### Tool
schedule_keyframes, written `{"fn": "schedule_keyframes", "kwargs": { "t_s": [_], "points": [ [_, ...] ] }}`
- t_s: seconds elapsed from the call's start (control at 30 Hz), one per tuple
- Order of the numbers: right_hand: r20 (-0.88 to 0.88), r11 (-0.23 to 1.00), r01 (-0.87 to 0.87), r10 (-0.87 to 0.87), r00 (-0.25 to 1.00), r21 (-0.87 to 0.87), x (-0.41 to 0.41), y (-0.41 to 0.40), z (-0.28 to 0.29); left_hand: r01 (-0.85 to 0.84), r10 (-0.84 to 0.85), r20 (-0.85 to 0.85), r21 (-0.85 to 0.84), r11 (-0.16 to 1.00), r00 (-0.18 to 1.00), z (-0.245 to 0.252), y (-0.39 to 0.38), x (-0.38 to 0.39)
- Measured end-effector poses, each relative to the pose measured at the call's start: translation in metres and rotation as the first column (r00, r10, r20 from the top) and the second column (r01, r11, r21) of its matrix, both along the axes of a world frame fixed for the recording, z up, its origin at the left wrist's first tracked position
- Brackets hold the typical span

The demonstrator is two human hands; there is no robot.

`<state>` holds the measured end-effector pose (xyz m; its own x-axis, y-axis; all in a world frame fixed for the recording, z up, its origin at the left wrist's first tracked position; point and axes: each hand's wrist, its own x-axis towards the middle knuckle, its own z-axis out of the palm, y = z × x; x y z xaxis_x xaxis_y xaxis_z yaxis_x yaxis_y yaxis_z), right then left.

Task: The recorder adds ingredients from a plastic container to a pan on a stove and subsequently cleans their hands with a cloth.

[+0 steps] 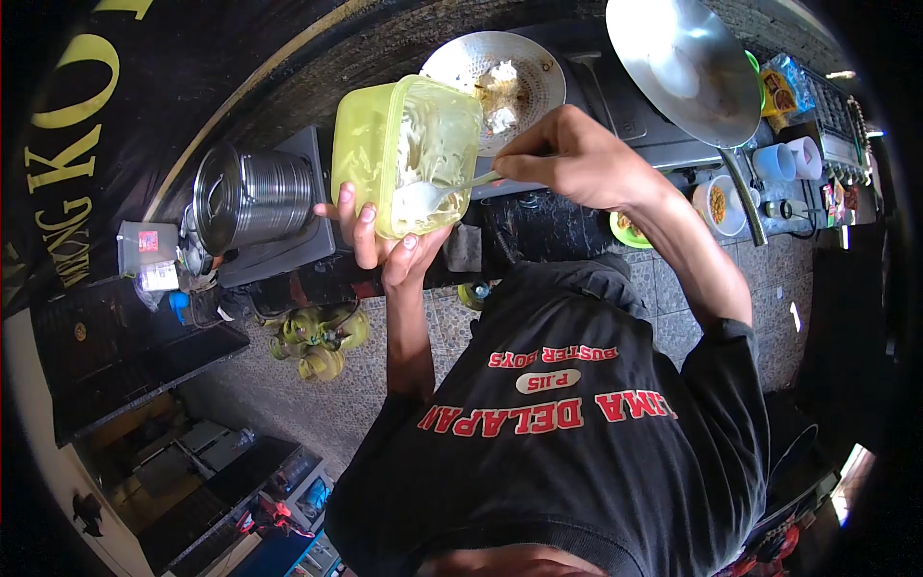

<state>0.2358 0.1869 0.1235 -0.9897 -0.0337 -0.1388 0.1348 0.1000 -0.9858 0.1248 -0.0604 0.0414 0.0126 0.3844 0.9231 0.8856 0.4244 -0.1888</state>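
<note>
My left hand grips a yellow-green plastic container from below, tilted so that its open mouth faces right. White, creamy residue coats its inner walls. In my right hand is the handle of a spoon, whose bowl rests inside the container with white stuff on it. Just behind the container, a round perforated metal pan on the stove holds white lumps and brownish bits. Part of that pan is hidden by the container.
A large steel pot stands on the left burner. At the upper right sits a metal wok, its handle reaching over the counter edge. Nearby are a tub of orange-brown food, plastic cups and a green dish. Gas cylinders stand on the floor.
</note>
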Motion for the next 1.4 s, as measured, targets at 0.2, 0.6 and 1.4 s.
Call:
{"fn": "schedule_keyframes", "kwargs": {
  "t_s": [0.2,0.6,1.4],
  "points": [
    [-0.360,0.901,0.323,-0.209,0.909,0.291,0.015,-0.002,0.013,0.094,-0.096,0.023,0.086,0.992,0.995,0.001,0.002,0.004],
    [-0.264,0.936,0.138,-0.051,0.963,0.324,0.035,-0.010,-0.014,0.063,-0.063,0.005,-0.010,0.998,0.998,0.004,0.011,0.007],
    [-0.564,0.518,0.629,-0.302,0.768,0.580,-0.048,0.058,-0.143,0.018,-0.115,0.689,0.147,0.989,0.715,-0.047,-0.011,-0.002]
  ]
}}
